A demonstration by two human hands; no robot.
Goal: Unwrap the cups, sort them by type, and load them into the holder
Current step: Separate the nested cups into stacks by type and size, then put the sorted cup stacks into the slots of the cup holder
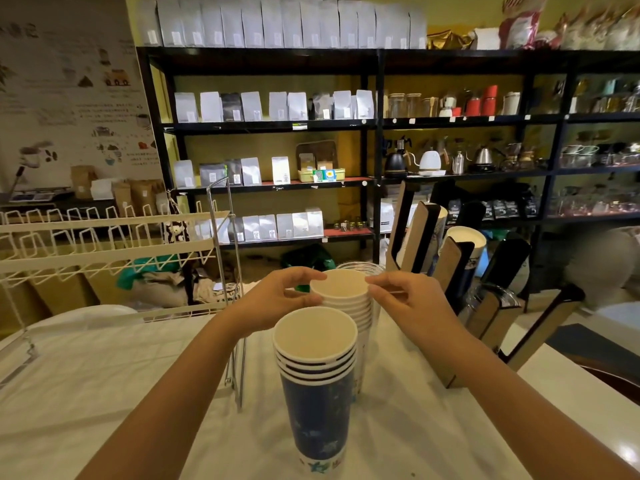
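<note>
A stack of blue paper cups stands upright on the white-covered table in front of me. Right behind it rises a taller stack of white cups. My left hand pinches the left side of the white stack's top rim, and my right hand pinches the right side. A wooden slotted cup holder leans at the right, with a white cup stack lying in one of its slots. Clear plastic cups show just behind the white stack.
A white wire rack with a metal frame stands on the table's left. Black shelves with bags, jars and kettles fill the back wall. A dark tray lies beyond the holder at the right.
</note>
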